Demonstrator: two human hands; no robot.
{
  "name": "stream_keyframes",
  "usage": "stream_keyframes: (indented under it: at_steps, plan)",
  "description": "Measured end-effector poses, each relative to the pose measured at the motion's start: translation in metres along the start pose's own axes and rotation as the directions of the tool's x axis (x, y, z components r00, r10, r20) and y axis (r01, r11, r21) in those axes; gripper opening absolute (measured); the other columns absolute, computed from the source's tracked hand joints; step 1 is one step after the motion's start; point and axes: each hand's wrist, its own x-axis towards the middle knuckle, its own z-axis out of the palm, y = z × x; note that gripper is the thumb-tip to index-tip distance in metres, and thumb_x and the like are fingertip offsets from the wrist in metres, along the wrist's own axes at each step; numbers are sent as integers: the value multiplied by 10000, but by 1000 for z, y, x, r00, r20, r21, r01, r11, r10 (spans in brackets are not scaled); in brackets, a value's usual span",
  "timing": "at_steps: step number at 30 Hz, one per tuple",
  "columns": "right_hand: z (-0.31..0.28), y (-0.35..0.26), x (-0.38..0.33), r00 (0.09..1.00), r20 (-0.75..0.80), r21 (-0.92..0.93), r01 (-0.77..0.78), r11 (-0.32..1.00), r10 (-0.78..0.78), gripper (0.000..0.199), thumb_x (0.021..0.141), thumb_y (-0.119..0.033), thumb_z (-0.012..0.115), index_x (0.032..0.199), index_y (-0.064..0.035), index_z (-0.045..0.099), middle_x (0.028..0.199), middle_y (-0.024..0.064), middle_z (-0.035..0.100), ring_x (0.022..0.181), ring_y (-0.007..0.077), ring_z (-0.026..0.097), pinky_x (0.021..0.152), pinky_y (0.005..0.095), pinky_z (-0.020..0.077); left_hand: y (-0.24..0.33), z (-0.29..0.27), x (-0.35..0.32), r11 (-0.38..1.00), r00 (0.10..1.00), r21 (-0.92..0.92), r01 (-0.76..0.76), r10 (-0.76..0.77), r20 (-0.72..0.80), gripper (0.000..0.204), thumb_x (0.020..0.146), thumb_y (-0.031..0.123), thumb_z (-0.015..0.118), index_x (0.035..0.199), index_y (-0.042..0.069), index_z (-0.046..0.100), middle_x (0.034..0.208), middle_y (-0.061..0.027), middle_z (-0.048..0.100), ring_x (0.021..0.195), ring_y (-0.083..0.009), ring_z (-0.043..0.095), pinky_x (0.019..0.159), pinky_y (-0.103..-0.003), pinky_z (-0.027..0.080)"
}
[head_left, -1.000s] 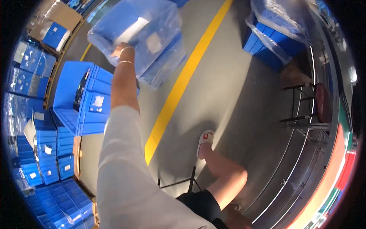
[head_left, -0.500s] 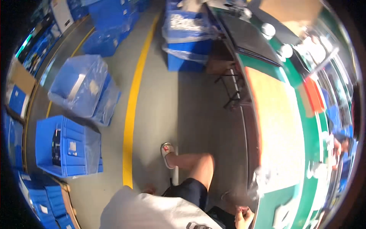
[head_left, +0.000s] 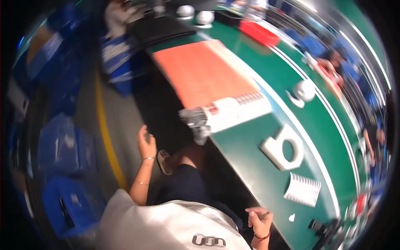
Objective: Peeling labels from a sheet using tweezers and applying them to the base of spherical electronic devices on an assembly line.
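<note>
Since 0.5 s ago the view swung right: bench now fills centre and right, crates pushed off to the left rim, and the left hand (head_left: 146, 143), out of sight before, is up in the open aisle.

Left hand: fingers loosely spread, holding nothing, over bare grey floor betw. the yellow floor line (head_left: 107, 141) and the dark underside of the green bench (head_left: 250, 146). Room all round it; nearest thing is the clear plastic bundle (head_left: 196, 123) hanging off the bench's near edge, close but apart.

Right hand (head_left: 260, 221): at the bench's near edge, low in frame, fingers curled in; a thin dark item seems pinched at the fingertips, too small to say what.

On bench: orange mat (head_left: 204, 71) w/ its near side along the bench edge, white tray (head_left: 239, 110) at the mat's end, white holder (head_left: 283, 148), ribbed white tray (head_left: 303, 189) near the right hand, not touching. Blue crates (head_left: 71, 175) well left, across the line. Blur throughout.
</note>
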Motion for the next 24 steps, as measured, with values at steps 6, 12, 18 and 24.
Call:
stream_keyframes:
  at_steps: [6, 12, 18, 24]
  plan:
    - [-37, -15, -14, 997, 78, 388, -11, 921, -21, 155, 851, -30, 628, 965, 63, 678, 556, 7, 553, 451, 52, 466, 430, 201, 358, 199, 26, 18, 830, 816, -271, -487, 543, 197, 314, 801, -5, 577, 1115, 7, 577, 1204, -140, 557, 1081, -278, 544, 914, -354, 437]
    - [-94, -65, -10, 978, -202, 118, -23, 993, 47, 101, 851, -89, 679, 905, -8, 705, 618, -30, 575, 513, 18, 459, 455, 184, 328, 324, 111, 1, 587, 214, -511, -628, 762, 611, 356, 825, 135, 642, 1155, 25, 566, 1209, -177, 543, 1139, -368, 513, 975, -410, 411]
    - [-160, -105, 91, 927, -168, -609, 170, 775, -335, 123, 819, -124, 666, 878, -21, 698, 599, 28, 559, 547, 52, 455, 507, 236, 376, 321, 118, -87, 584, 118, -503, -637, 719, 685, 680, 849, 377, 650, 1405, 80, 397, 1463, -222, 286, 1315, -444, 292, 1084, -507, 272]
    - [-185, -87, 292, 945, -120, -962, -34, 273, -305, 394, 814, -216, 576, 1205, -189, 603, 908, 182, 679, 854, 345, 664, 754, 436, 527, 285, 78, -143, 747, 351, -456, -484, 643, 681, 684, 765, 226, 713, 1348, 15, 425, 1454, -238, 283, 1345, -441, 266, 1090, -516, 249]
